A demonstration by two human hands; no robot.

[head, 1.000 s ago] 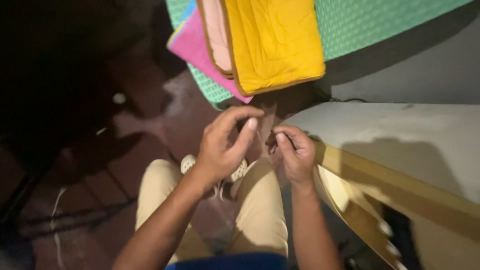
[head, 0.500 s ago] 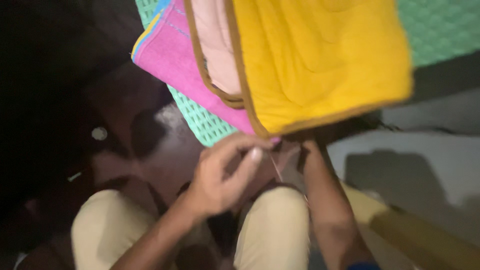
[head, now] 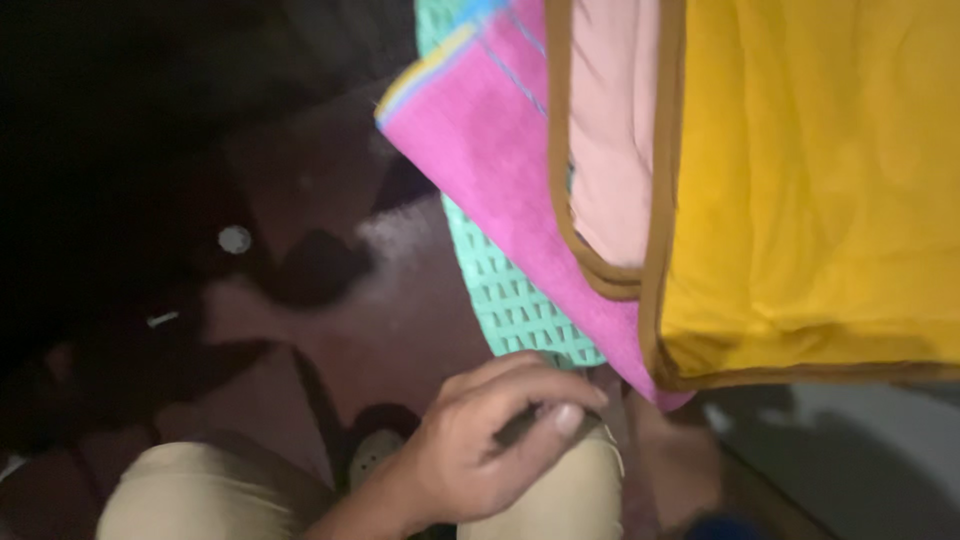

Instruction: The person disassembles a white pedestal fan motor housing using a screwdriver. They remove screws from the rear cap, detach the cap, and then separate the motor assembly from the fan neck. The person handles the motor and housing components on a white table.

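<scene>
My left hand (head: 490, 445) is low in the middle, over my beige trousers (head: 200, 495). Its thumb and forefinger are pinched on a small dark thing (head: 520, 427), too blurred to name, with a pale thread (head: 620, 460) hanging beside the fingertips. My right hand (head: 670, 455) is a dim shape in shadow just right of it, under the cloth edge; its fingers do not show. Just above the hands hangs a stack of folded cloths: a yellow cloth (head: 800, 180) with brown edging, a pale pink cloth (head: 610, 130) and a magenta cloth (head: 500, 160).
A green mesh mat (head: 510, 300) lies under the cloths and sticks out below them. A grey surface (head: 870, 460) shows at the lower right. The floor (head: 400, 320) is dark red-brown, with a small white round thing (head: 235, 239) on it. A pale shoe (head: 372, 452) shows between my knees.
The view has swung in closer to the cloth stack, which now fills the upper right. My right hand has slipped into shadow under the cloths. My left hand stays pinched.
</scene>
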